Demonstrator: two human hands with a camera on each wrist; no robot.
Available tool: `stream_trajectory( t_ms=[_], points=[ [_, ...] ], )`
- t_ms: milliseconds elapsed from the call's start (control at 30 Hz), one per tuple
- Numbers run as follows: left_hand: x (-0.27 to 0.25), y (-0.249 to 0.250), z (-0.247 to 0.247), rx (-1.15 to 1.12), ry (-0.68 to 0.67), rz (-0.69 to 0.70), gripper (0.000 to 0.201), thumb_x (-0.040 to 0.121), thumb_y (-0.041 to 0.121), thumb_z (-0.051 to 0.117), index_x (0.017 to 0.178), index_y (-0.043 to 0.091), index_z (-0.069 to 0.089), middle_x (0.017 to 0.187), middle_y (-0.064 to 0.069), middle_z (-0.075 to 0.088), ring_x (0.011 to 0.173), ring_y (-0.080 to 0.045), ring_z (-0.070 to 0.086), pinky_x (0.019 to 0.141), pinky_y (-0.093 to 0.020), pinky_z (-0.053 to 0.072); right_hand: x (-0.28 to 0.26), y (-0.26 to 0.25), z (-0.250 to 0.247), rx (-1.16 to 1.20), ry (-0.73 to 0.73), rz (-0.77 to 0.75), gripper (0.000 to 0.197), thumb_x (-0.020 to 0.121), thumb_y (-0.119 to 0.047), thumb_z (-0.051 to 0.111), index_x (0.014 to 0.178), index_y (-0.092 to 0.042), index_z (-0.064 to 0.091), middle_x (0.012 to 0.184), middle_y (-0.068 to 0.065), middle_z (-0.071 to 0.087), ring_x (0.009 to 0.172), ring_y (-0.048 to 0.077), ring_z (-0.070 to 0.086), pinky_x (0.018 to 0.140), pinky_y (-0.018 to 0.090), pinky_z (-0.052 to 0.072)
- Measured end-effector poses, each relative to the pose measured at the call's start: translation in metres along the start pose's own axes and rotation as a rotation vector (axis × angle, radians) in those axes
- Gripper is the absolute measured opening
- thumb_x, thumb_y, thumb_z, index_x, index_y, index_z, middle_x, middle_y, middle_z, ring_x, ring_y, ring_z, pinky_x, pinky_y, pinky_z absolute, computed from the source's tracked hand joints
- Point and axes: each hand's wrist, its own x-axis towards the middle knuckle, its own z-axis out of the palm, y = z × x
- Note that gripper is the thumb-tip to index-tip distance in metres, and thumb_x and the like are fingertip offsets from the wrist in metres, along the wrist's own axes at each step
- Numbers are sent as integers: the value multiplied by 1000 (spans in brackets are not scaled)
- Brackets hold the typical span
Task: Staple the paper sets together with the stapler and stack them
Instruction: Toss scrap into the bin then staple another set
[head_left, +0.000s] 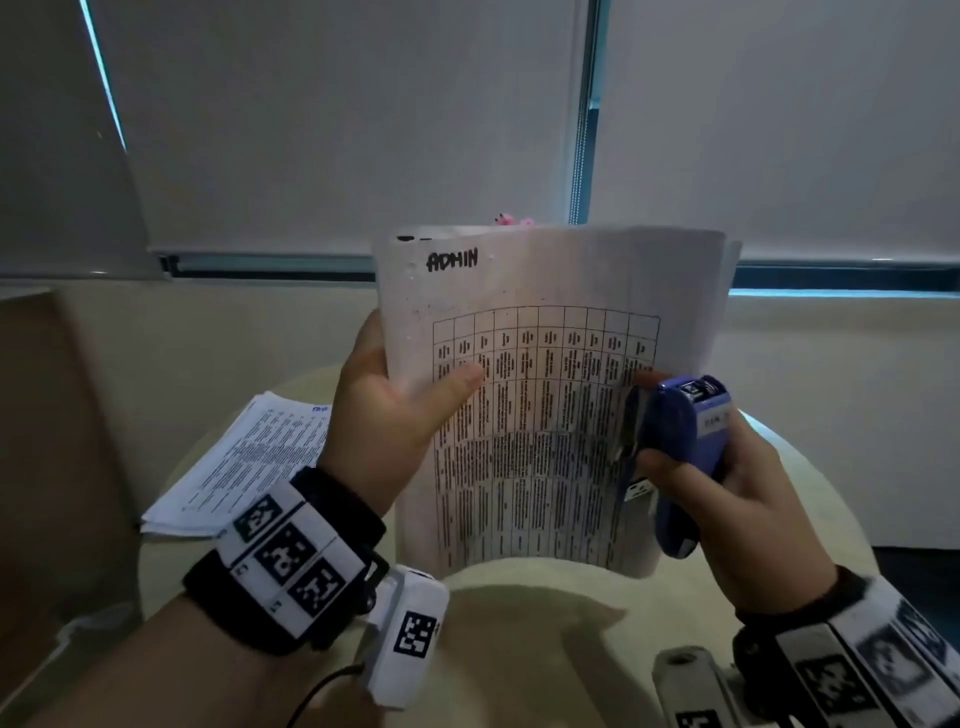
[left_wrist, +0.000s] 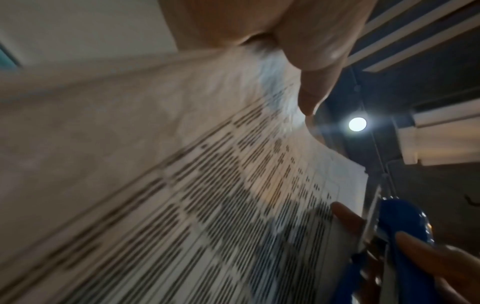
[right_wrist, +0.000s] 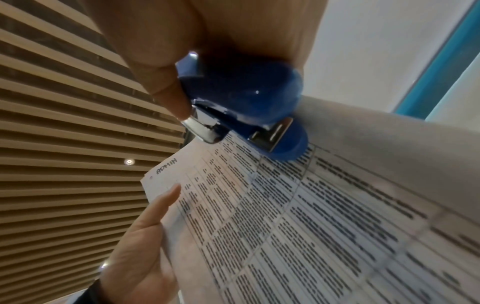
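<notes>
A paper set (head_left: 545, 395) with a printed table and "ADMIN" handwritten at its top is held upright above a round table. My left hand (head_left: 400, 410) grips its left edge, thumb across the front. My right hand (head_left: 727, 478) holds a blue stapler (head_left: 680, 457) against the set's right edge. In the right wrist view the stapler (right_wrist: 249, 115) sits over the paper's (right_wrist: 311, 216) edge, and the left hand's thumb (right_wrist: 166, 201) lies on the sheet. The left wrist view shows the paper (left_wrist: 207, 195) close up, blurred, with the stapler (left_wrist: 397, 226) at the lower right.
A stack of printed papers (head_left: 249, 462) lies on the round cream table (head_left: 545, 623) at the left. A cardboard box (head_left: 47, 441) stands at the far left. Window blinds (head_left: 467, 114) hang behind, and something pink (head_left: 511, 221) peeks over the paper's top.
</notes>
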Motion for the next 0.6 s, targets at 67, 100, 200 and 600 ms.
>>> stream_trajectory(
  t_ms=[67, 100, 200, 600],
  points=[
    [4, 2, -3, -72, -21, -12, 40, 76, 7, 73, 109, 21, 55, 99, 3, 73, 94, -16, 70, 78, -33, 57, 1, -3, 0, -8, -4, -6, 45, 68, -25, 65, 111, -29, 57, 103, 3, 66, 88, 10, 62, 74, 19, 51],
    [5, 0, -5, -87, -22, -31, 39, 75, 7, 72, 107, 23, 55, 97, 3, 73, 94, -18, 70, 79, -36, 58, 0, -3, 0, -16, -7, 2, 45, 67, -24, 66, 112, -28, 57, 104, 5, 64, 87, 7, 61, 72, 15, 49],
    [3, -6, -6, -36, -18, -49, 39, 77, 8, 74, 107, 25, 57, 99, 0, 72, 95, -20, 70, 84, -46, 57, -4, 5, 4, -26, -39, 60, 46, 69, -13, 61, 114, -24, 58, 106, 3, 64, 88, 7, 61, 71, 11, 47],
    [-4, -13, -1, -89, -18, -162, 19, 86, 7, 64, 102, 16, 68, 100, -7, 74, 96, -27, 70, 89, -55, 52, -8, 9, 1, 40, -39, 101, 43, 69, -5, 64, 105, -28, 63, 105, 1, 66, 89, 4, 63, 71, 11, 48]
  ],
)
